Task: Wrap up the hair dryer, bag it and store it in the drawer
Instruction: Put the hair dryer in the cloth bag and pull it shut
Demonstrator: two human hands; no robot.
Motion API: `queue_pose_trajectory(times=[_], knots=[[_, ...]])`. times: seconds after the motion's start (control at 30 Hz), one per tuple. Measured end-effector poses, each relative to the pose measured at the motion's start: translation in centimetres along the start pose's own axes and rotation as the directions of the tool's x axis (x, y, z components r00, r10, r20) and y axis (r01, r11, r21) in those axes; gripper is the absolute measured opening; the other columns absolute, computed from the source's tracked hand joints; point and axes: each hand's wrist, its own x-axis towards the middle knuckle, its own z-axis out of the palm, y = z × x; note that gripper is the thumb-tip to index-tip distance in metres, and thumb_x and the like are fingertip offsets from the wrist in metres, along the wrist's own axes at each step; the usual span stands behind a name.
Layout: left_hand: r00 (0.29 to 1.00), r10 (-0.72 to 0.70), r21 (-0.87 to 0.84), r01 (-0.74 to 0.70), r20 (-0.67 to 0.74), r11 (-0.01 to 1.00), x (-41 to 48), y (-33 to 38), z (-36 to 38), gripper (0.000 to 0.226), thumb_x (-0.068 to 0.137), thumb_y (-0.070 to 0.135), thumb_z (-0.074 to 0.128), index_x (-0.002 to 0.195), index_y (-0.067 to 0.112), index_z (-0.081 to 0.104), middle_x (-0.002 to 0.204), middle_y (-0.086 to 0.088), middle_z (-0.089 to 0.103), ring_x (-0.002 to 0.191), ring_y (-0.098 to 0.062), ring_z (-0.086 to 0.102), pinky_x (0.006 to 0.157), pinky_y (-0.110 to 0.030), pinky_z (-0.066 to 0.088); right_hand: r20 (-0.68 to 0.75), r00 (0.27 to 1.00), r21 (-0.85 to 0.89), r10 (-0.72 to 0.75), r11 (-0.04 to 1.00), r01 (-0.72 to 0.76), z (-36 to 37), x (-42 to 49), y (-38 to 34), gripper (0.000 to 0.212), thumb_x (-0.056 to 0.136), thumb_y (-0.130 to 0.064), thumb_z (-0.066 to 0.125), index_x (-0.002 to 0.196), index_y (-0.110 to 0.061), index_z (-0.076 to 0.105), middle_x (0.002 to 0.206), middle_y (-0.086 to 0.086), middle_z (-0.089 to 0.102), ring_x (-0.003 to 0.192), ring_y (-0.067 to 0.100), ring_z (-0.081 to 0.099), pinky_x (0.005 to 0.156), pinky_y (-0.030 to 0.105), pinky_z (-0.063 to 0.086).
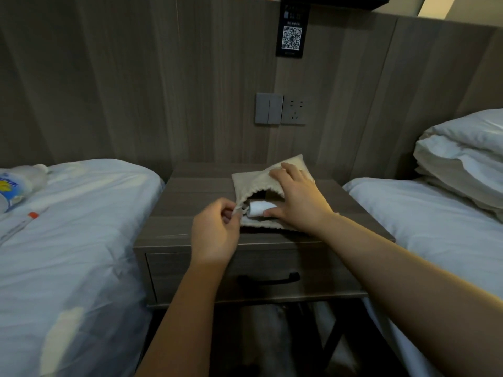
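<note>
My left hand point(215, 232) is pinching the bag point(250, 172); my right hand point(296, 202), fingers flat, is lying on it, touching the hair dryer point(257, 208).

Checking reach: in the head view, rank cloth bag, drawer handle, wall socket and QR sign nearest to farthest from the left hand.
1. cloth bag, pinched by left hand
2. drawer handle, just below
3. wall socket, behind
4. QR sign, highest

Beige bag point(253, 174), white hair dryer point(258, 208), grey-brown wood-grain nightstand point(190, 191).
</note>
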Motion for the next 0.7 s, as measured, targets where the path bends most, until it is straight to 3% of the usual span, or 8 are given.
queue_pose_trajectory(times=[0.07,0.17,0.27,0.33,0.47,0.57,0.7], knots=[[1.000,-0.018,0.035,0.018,-0.007,0.999,-0.1,-0.2,0.0,0.006,0.086,0.024,0.062,0.089,0.019,0.063,0.080,0.003,0.061,0.076,-0.009,0.057,0.071,-0.027,0.049,0.042,0.997,0.033,0.062,0.997,-0.063,-0.5,-1.0,1.3,0.097,0.066,-0.051,0.074,0.144,-0.023,0.023,0.155,0.008,0.019,0.140,0.028,0.023,0.113,0.046,0.029],[0.996,-0.077,0.050,0.075,0.046,0.996,-0.1,-0.1,-0.1,0.013,0.085,0.030,0.063,0.095,0.023,0.060,0.081,0.011,0.061,0.079,-0.008,0.058,0.077,-0.030,0.049,0.055,0.966,0.019,0.251,0.967,-0.253,-0.9,-2.8,3.7,0.091,0.066,-0.051,0.074,0.138,-0.019,0.029,0.143,0.011,0.034,0.127,0.030,0.041,0.101,0.047,0.042],[0.987,-0.122,0.035,0.119,0.104,0.992,-0.3,-0.1,0.4,0.015,0.087,0.029,0.061,0.100,0.021,0.062,0.083,0.007,0.065,0.081,-0.009,0.062,0.080,-0.031,0.051,0.025,0.911,0.228,0.412,0.885,-0.407,-0.5,-4.5,4.7,0.035,0.083,-0.035,0.063,0.106,-0.013,0.047,0.103,0.011,0.061,0.089,0.029,0.061,0.076,0.045,0.053],[0.980,-0.155,-0.040,0.161,0.123,0.986,-0.5,0.2,0.7,0.013,0.089,0.025,0.057,0.099,0.018,0.063,0.080,0.002,0.068,0.077,-0.009,0.065,0.077,-0.033,0.054,0.009,0.903,0.313,0.429,0.857,-0.410,-0.2,-5.2,4.7,0.016,0.089,-0.027,0.053,0.086,-0.012,0.053,0.080,0.008,0.062,0.078,0.030,0.061,0.067,0.039,0.050],[0.985,-0.169,-0.169,0.173,0.035,0.970,-0.6,2.1,0.4,0.011,0.091,0.017,0.054,0.098,0.016,0.062,0.087,0.002,0.065,0.081,-0.011,0.064,0.074,-0.027,0.053,-0.006,0.883,0.400,0.469,0.811,-0.428,-1.5,-5.9,3.5,0.026,0.089,-0.023,0.048,0.071,-0.007,0.060,0.067,0.009,0.062,0.069,0.029,0.060,0.061,0.037,0.047],[0.994,-0.110,-0.280,0.098,-0.026,0.955,-0.8,3.9,-0.4,0.011,0.092,0.016,0.052,0.094,0.014,0.063,0.086,-0.002,0.065,0.079,-0.013,0.061,0.066,-0.017,0.048,-0.060,0.817,0.592,0.574,0.679,-0.434,-3.7,-6.0,3.0,0.031,0.084,-0.018,0.049,0.069,0.006,0.062,0.064,0.021,0.064,0.070,0.040,0.064,0.065,0.046,0.053],[0.996,-0.080,-0.524,0.086,0.034,0.847,-1.5,7.1,-1.7,0.016,0.095,0.016,0.047,0.087,0.018,0.061,0.081,0.002,0.064,0.071,-0.002,0.060,0.061,-0.015,0.047,-0.068,0.806,0.771,0.588,0.544,-0.332,-7.0,-7.0,1.8,0.029,0.080,-0.014,0.052,0.063,0.007,0.062,0.056,0.019,0.060,0.064,0.042,0.064,0.066,0.053,0.055]])
